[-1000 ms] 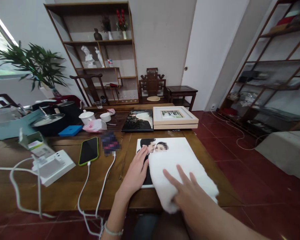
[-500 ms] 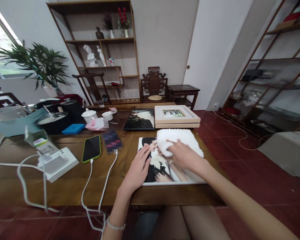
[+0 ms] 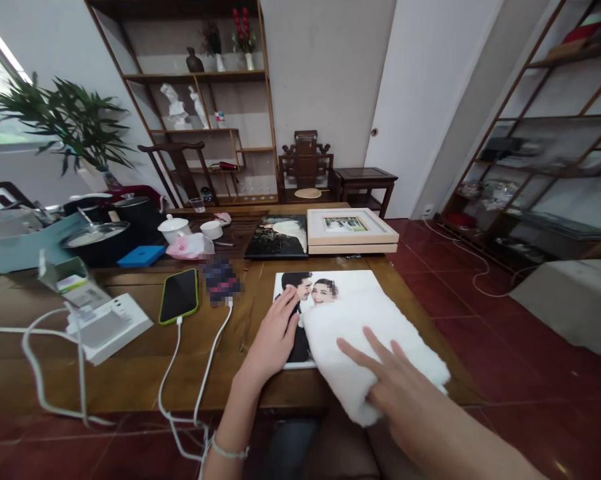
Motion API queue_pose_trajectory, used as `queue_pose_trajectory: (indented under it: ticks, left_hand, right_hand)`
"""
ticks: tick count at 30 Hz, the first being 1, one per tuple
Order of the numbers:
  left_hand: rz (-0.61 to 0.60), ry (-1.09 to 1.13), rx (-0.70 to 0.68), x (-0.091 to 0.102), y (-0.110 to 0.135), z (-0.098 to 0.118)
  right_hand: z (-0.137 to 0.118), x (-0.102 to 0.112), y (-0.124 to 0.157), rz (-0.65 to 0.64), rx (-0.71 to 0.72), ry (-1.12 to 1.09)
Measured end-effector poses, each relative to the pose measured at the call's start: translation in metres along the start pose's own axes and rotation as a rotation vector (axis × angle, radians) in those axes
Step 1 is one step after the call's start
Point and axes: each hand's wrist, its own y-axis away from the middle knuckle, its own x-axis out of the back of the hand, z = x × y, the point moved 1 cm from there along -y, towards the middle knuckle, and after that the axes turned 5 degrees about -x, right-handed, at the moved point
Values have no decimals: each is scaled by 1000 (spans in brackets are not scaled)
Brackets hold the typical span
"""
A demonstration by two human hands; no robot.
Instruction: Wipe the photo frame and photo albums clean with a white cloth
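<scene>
White, fluffy folded cloth (image 3: 337, 373) lies, in my remote head view, over the right part of a flat, white-edged photo panel (image 3: 355, 281) on the brown wooden table (image 3: 145, 383). My right hand (image 3: 395, 377) spreads some fingers across it; whether the hidden ones pinch it, I cannot tell. My left hand (image 3: 275, 330), well apart, rests flat on the panel's left side. I judge the cloth light and soft, best gripped by its thick fold, the panel stiff, smooth and scratchable, best steadied near its edge

Green-edged phone (image 3: 179, 297) near left, white box (image 3: 113, 330) just left of it, blue box (image 3: 141, 256) farther, leafy plant (image 3: 80, 123) far left, shelf unit (image 3: 155, 78) w/ dk vase (image 3: 194, 61), wooden chair (image 3: 306, 163) far ctr, side tbl (image 3: 366, 175) on its right
</scene>
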Motion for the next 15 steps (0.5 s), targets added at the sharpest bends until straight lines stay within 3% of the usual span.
queue_pose_trajectory:
  ticks: [4, 8, 12, 15]
  left_hand:
    - [-11, -13, 4, 0, 0, 0]
    - [-12, -11, 0, 1, 0, 1]
    - [1, 6, -18, 2, 0, 2]
    - [11, 12, -17, 2, 0, 1]
  right_hand:
    - [38, 11, 2, 86, -48, -112]
    - [69, 31, -32, 197, -106, -76]
    - [78, 47, -78, 290, -112, -22]
    - [74, 51, -94, 321, -136, -21]
